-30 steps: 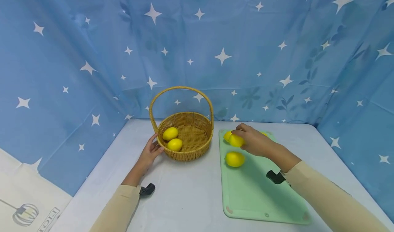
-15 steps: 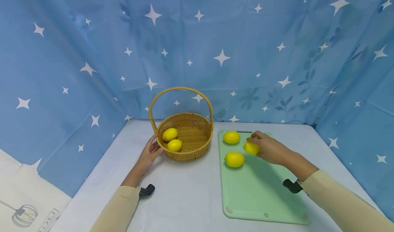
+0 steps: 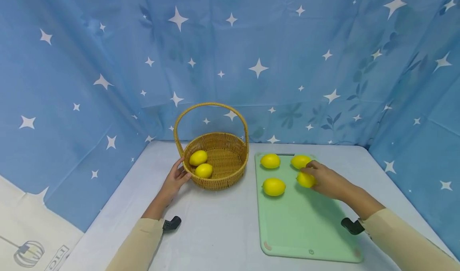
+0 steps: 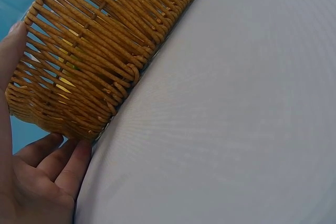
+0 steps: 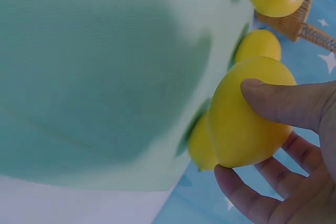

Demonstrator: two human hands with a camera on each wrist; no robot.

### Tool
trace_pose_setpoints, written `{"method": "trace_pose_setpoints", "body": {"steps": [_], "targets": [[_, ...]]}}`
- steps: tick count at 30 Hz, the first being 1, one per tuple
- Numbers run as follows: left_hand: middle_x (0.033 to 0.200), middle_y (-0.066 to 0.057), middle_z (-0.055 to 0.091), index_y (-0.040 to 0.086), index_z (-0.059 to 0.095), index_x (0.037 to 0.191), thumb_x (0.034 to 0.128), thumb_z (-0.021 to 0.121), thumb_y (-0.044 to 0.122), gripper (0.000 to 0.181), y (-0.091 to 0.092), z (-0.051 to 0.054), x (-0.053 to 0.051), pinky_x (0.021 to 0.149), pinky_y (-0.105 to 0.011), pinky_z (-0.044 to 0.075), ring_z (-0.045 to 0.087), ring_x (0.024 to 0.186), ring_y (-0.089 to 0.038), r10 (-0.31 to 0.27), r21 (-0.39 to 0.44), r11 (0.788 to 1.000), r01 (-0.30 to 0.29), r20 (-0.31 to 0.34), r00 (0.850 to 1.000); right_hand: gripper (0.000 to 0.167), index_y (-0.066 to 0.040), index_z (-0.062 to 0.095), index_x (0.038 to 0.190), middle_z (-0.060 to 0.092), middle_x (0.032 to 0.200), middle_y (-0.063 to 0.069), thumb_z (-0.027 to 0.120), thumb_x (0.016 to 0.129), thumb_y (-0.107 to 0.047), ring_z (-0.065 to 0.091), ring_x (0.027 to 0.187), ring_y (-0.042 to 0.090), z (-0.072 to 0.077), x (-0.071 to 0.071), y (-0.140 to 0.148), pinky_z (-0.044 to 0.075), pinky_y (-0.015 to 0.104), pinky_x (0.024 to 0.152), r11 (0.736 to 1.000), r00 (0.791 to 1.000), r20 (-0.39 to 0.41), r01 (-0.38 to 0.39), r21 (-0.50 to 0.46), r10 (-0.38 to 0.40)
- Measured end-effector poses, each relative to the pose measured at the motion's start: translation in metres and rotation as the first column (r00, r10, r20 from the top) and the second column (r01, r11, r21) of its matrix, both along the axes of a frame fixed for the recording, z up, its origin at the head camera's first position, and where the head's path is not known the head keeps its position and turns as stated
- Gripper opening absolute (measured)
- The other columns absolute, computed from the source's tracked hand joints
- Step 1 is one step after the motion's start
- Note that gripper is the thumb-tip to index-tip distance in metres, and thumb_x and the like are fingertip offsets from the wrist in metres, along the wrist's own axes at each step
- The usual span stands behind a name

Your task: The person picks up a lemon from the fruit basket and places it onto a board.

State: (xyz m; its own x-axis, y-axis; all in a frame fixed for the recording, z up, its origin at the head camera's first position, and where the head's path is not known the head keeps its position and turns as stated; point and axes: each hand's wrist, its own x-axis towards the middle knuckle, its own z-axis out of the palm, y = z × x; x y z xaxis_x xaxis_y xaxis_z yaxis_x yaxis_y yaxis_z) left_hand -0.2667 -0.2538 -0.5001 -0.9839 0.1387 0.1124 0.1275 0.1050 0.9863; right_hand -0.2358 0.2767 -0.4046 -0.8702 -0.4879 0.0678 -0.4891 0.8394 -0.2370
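My left hand [image 3: 174, 182] rests against the left side of the wicker basket [image 3: 221, 182], thumb and fingers spread along its outer wall with the fingers nearly straight [image 4: 44, 182]. Two yellow lemons [image 3: 198, 158] lie in the basket's left part. My right hand [image 3: 328, 182] pinches another lemon [image 3: 306, 179] between thumb and fingers over the green board [image 3: 305, 227]. In the right wrist view, the thumb presses on this lemon [image 5: 247, 124]. Three other lemons lie on the board: one at its back left [image 3: 270, 161], one nearer the front [image 3: 274, 186], one just behind the held lemon [image 3: 301, 161].
The basket's tall handle [image 3: 211, 103] arches above it. A white cloth [image 3: 212, 231] covers the table, and a blue curtain [image 3: 230, 43] with white stars hangs behind and on both sides. Each wrist has a black device [image 3: 171, 224] on it.
My right hand has moved to the right and slightly toward me with its lemon, away from the back-left lemon. The back-right lemon now shows more fully. My left hand stays on the basket.
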Motion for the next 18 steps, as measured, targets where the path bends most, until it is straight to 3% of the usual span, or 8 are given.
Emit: {"method": "trace_pose_setpoints", "body": {"steps": [9, 18], "targets": [[0.157, -0.018, 0.022, 0.032, 0.019, 0.156, 0.0929, 0.068, 0.033, 0.080, -0.001, -0.001, -0.002, 0.109, -0.045, 0.032, 0.028, 0.141, -0.032, -0.003, -0.012, 1.000, 0.003, 0.002, 1.000, 0.054, 0.004, 0.060, 0.128, 0.052, 0.122, 0.020, 0.073, 0.076, 0.010, 0.055, 0.105, 0.036, -0.013, 0.004, 0.009, 0.050, 0.053, 0.087, 1.000, 1.000, 0.006, -0.006, -0.012, 0.006], [0.157, -0.017, 0.023, 0.032, 0.019, 0.156, 0.0926, 0.068, 0.033, 0.080, -0.001, 0.000, 0.000, 0.109, -0.044, 0.032, 0.027, 0.142, -0.031, 0.005, -0.014, 1.000, -0.005, 0.007, 1.000, 0.054, 0.003, 0.062, 0.126, 0.053, 0.120, 0.020, 0.074, 0.075, 0.009, 0.055, 0.106, 0.037, -0.016, 0.009, 0.012, 0.049, 0.054, 0.089, 1.000, 1.000, 0.012, 0.004, 0.007, -0.004]]}}
